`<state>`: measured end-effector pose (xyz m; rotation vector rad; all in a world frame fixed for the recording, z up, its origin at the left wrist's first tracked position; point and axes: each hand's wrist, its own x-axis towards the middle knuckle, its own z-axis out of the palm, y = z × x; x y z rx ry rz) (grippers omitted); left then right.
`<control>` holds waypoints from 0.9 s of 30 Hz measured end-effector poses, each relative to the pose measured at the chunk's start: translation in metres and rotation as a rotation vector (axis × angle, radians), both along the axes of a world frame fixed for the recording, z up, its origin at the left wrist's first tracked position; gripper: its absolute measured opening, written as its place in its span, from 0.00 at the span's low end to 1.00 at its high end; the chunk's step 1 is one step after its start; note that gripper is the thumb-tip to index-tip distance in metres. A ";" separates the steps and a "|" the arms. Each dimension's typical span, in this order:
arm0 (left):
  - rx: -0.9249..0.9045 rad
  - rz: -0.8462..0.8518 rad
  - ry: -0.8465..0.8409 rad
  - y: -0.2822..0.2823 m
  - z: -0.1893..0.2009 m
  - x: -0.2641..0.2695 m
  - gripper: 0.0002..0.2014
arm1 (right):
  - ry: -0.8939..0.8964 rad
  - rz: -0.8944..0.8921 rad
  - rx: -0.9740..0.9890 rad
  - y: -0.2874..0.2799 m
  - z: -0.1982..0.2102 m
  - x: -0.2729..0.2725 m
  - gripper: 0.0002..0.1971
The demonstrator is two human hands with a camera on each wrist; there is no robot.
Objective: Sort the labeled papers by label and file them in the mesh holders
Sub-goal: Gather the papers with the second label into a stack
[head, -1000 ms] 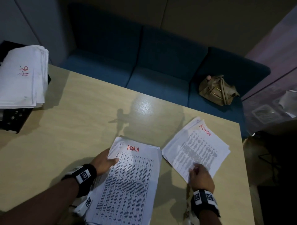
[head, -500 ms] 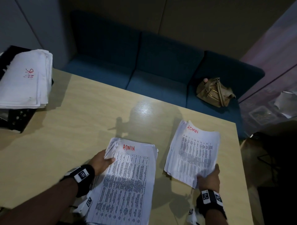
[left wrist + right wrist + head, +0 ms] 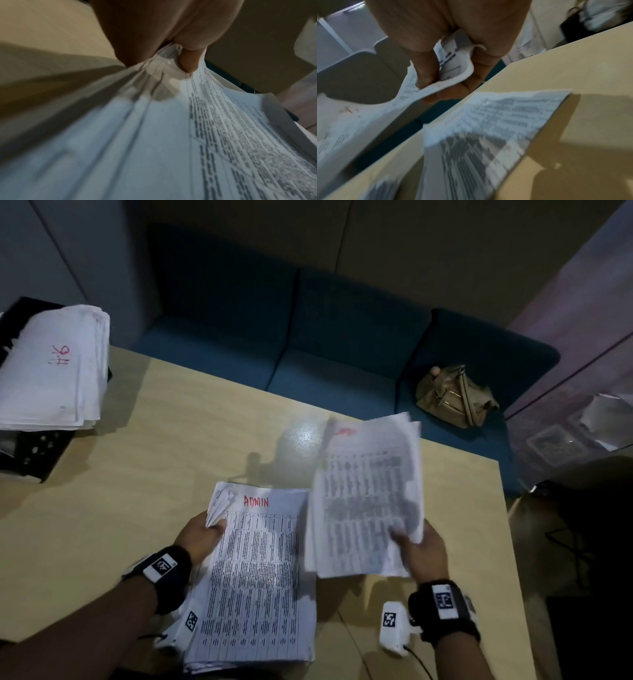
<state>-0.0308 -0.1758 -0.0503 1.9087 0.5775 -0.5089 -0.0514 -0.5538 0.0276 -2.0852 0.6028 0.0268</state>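
Observation:
A thick stack of printed papers [image 3: 257, 577] headed ADMIN in red lies at the near middle of the wooden table [image 3: 137, 474]. My left hand [image 3: 202, 534] grips its upper left edge, thumb [image 3: 187, 63] on top of the lifted sheets [image 3: 154, 135]. My right hand [image 3: 419, 546] holds a second, thinner ADMIN bundle [image 3: 368, 494] by its lower right corner, raised off the table just right of the stack and blurred. The right wrist view shows fingers [image 3: 426, 73] and thumb pinching that bundle [image 3: 453, 70]. A black mesh holder [image 3: 27, 453] at the far left carries a pile of papers [image 3: 51, 364] with a red label.
A blue sofa [image 3: 291, 337] runs along the table's far side, with a tan handbag [image 3: 452, 395] on its right seat. The table's right edge drops off near my right hand. Papers and a clear container [image 3: 555, 443] lie beyond at the right.
My right hand took hold of the right ADMIN bundle, lifted it off the table and swung it left toward the stack. My left hand kept its hold on the stack's edge.

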 end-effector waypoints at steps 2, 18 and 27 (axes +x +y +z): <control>-0.038 0.045 0.007 -0.001 -0.002 0.000 0.16 | 0.071 0.110 -0.009 0.021 -0.007 -0.004 0.12; -0.019 -0.164 0.032 0.006 -0.001 0.004 0.36 | 0.416 -0.276 -0.464 -0.017 -0.078 0.006 0.31; -0.013 -0.213 0.073 0.010 -0.002 0.007 0.37 | 0.533 -0.348 -0.416 -0.056 -0.070 -0.012 0.50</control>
